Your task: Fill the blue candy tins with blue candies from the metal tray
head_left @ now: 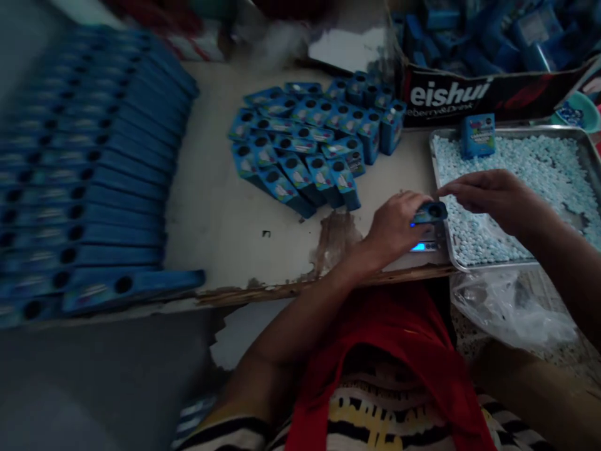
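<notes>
We found the left grip (397, 219) holding a blue box (429, 213), a lit scale (426, 246) beneath it, and the right grip (495, 194) narrow just beside, over a tray (493, 268) of pale pellets (539, 160), whether holding any we could not tell.

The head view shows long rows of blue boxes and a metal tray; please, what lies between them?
In the head view: a cluster of blue boxes, and the left hand holding a blue box by a small lit device.
</notes>
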The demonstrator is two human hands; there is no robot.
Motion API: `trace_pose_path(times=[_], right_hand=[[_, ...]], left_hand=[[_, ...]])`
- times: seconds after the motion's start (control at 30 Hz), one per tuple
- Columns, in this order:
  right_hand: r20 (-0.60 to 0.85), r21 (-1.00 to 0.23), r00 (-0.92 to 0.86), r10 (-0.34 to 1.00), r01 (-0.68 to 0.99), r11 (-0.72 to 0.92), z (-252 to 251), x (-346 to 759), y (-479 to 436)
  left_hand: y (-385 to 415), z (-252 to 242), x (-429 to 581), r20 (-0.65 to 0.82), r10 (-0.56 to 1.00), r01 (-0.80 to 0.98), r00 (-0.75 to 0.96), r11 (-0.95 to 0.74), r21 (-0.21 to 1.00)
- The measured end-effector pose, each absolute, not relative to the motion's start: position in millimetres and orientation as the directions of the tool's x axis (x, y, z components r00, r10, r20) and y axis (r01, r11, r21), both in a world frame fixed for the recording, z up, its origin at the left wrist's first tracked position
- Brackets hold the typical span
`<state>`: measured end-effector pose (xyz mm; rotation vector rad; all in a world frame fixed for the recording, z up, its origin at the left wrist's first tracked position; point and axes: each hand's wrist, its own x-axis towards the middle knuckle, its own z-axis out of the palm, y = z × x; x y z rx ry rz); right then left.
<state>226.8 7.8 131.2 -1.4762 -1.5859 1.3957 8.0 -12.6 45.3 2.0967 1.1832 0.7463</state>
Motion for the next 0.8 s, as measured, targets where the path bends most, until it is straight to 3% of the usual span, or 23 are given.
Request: trace_pose_path(times=[0.13,0.2,0.3,0.37,0.43,0.63,0.8], right_hand=[[-0.109,-0.935,-0.237,0.965,0.354,-0.019,122,214,23],[-0.033,-0.868,-0.313,0.949,0.48,0.128,112,186,36],[0.028,-0.578,-0.48,0.877,0.708,0.406,98,133,59],[0.033,-0.376,-0.567,0.823,0.756,0.536,89,104,76],[0.042,-0.277,-0.63,0.775,0.738,0.615,81,90,96],[0.027,-0.269,-0.713,0.701,0.67,0.692,61,116,144],[0.015,-0.157,-0.586,0.81,0.799,0.581,86,160,106]], left_hand=[[-34,60,-51,0.173,0.902,0.604,0.396,-0.397,0.691],[-46,69,-107,0.146,0.949,0.669,0.278,-0.3,0.68],[-57,83,-205,0.093,0.993,0.764,0.069,-0.113,0.636],[-60,91,-265,0.077,0.997,0.804,-0.025,-0.025,0.594],[-60,94,-314,0.05,0.997,0.809,-0.06,0.019,0.588],[-70,77,-385,-0.171,0.983,0.787,0.073,0.048,0.615],[-98,53,-383,-0.045,0.988,0.853,0.147,-0.104,0.511]])
